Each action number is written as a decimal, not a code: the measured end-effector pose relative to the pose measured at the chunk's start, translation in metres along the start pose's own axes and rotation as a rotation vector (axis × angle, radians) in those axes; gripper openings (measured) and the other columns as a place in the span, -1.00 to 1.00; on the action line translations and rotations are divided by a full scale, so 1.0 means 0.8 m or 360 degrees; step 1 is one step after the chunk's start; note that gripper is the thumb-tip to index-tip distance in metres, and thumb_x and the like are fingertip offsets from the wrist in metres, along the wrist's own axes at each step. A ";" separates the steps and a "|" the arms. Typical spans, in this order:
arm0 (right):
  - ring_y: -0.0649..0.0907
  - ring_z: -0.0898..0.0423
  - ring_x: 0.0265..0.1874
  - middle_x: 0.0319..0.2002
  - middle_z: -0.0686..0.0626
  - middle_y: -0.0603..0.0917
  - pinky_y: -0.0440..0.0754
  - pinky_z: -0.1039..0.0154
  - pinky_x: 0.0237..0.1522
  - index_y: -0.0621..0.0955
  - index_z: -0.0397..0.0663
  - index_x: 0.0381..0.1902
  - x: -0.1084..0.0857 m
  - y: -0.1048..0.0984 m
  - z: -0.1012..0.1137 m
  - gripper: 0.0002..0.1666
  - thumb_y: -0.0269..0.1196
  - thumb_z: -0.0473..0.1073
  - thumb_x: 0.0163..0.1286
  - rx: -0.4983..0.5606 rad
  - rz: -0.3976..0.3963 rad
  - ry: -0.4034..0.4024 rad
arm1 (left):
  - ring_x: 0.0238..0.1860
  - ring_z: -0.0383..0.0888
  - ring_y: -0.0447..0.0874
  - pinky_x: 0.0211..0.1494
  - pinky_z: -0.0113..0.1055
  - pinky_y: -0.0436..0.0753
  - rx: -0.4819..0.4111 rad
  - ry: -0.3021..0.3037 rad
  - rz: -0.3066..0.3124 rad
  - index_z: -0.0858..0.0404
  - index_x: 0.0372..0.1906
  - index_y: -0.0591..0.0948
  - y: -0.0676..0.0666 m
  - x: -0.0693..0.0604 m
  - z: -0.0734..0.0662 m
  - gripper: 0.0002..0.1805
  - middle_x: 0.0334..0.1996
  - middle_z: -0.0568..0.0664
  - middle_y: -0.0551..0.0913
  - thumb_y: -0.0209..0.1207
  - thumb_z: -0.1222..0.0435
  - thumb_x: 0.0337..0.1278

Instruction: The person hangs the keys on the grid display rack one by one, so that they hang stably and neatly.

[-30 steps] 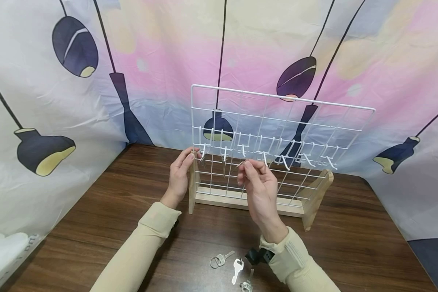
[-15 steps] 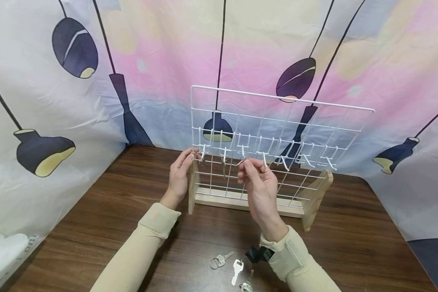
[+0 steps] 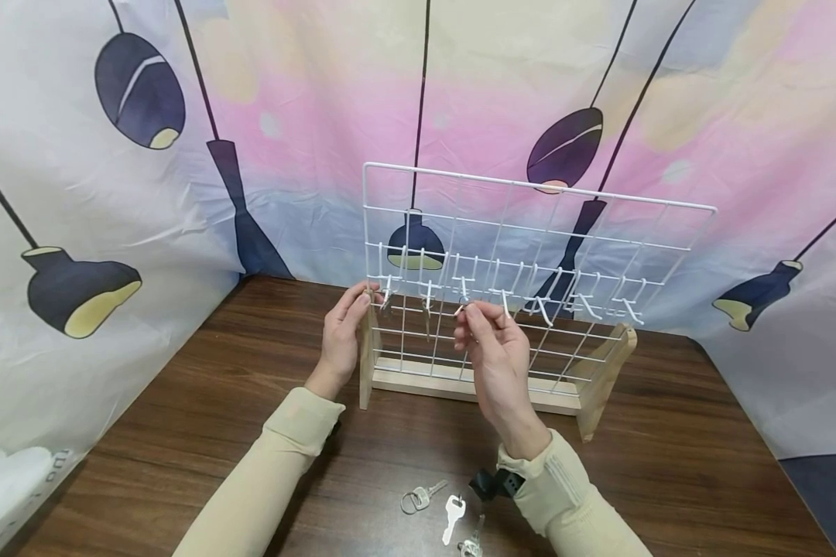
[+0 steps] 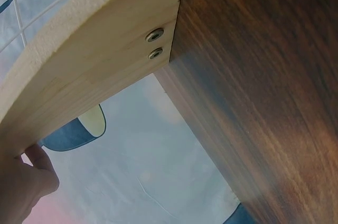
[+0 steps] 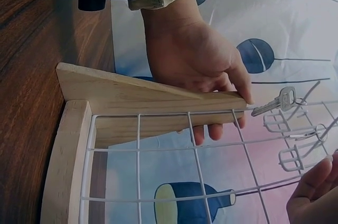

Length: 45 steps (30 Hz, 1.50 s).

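A white wire grid rack on a wooden stand carries a row of white hooks. My left hand grips the top of the stand's left wooden post, thumb on the near side. Between thumb and fingertips, my right hand pinches a small key ring at the tip of the third hook from the left. Whatever hangs from that ring is mostly hidden by the fingers. One key hangs on the first hook, and another key on the second.
On the dark wooden table near the front lie a key with a ring, a bright key and another key, partly cut off. A printed cloth stands behind the rack. A white object sits at the left edge.
My right hand has shifted the ring slightly, and more of it shows by the third hook's tip. The left hand keeps its grip on the post.
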State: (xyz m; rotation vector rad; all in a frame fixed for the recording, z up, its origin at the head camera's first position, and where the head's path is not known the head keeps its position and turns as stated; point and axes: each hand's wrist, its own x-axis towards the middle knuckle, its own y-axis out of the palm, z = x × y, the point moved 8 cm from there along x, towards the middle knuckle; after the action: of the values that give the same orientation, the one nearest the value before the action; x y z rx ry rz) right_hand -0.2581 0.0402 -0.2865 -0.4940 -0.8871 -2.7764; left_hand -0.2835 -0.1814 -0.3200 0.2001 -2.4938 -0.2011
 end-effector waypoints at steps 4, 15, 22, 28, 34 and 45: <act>0.58 0.17 -0.44 -0.32 -0.03 0.60 0.54 0.39 -0.40 0.59 -0.10 -0.24 -0.001 -0.001 -0.001 -0.94 0.16 -0.33 0.42 0.0003 -0.0003 0.0003 | -0.07 -0.20 0.57 0.11 -0.38 0.49 -0.0016 0.0005 0.0001 0.61 0.13 0.43 0.000 0.000 -0.001 -0.60 -0.22 -0.14 0.64 -0.07 0.32 0.45; 0.55 0.14 -0.47 -0.42 -0.02 0.56 0.51 0.34 -0.40 0.54 -0.14 -0.21 -0.005 -0.006 -0.010 -0.97 0.18 -0.28 0.42 -0.0028 -0.0016 0.0038 | -0.07 -0.19 0.56 0.12 -0.36 0.48 0.0004 0.0021 0.0013 0.36 0.07 0.53 0.002 0.000 -0.002 -0.72 -0.21 -0.10 0.62 -0.09 0.31 0.47; 0.55 0.15 -0.44 -0.42 0.01 0.56 0.54 0.36 -0.36 0.56 -0.08 -0.25 -0.012 -0.005 -0.014 -0.91 0.12 -0.34 0.43 -0.0063 0.0090 0.0090 | -0.07 -0.17 0.55 0.10 -0.37 0.47 -0.0005 0.0035 0.0016 0.54 0.06 0.48 0.003 0.000 -0.003 -0.67 -0.21 -0.11 0.60 -0.13 0.34 0.48; 0.54 0.15 -0.48 -0.47 0.00 0.55 0.56 0.35 -0.37 0.58 -0.08 -0.26 -0.016 -0.002 -0.026 -0.93 0.16 -0.32 0.40 -0.0209 0.0220 0.0193 | -0.07 -0.18 0.53 0.11 -0.37 0.45 0.0021 0.0051 0.0032 0.32 0.01 0.52 0.005 0.001 -0.006 -0.75 -0.20 -0.09 0.58 -0.14 0.33 0.48; 0.53 0.13 -0.50 -0.48 -0.02 0.54 0.57 0.33 -0.37 0.55 -0.17 -0.23 -0.021 0.002 -0.032 -0.97 0.16 -0.31 0.41 -0.0362 0.0378 0.0227 | -0.06 -0.17 0.52 0.10 -0.37 0.44 0.0032 0.0062 0.0045 0.35 0.01 0.51 0.007 0.002 -0.007 -0.74 -0.20 -0.09 0.56 -0.15 0.32 0.48; 0.60 0.10 -0.44 -0.40 -0.12 0.61 0.64 0.23 -0.29 0.57 -0.36 -0.13 -0.037 0.013 -0.043 -0.78 0.21 -0.26 0.39 -0.0832 0.0796 0.0356 | -0.12 -0.21 0.53 0.10 -0.31 0.45 0.0118 0.0038 -0.0001 0.58 0.08 0.45 0.006 0.003 -0.011 -0.65 -0.25 -0.06 0.58 -0.14 0.36 0.44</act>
State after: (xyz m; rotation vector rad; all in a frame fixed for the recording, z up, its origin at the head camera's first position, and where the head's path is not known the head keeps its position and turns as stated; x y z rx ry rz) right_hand -0.2365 0.0138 -0.3181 -0.3947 0.0310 -2.4917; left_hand -0.2808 -0.1782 -0.3108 0.2325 -2.4795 -0.1061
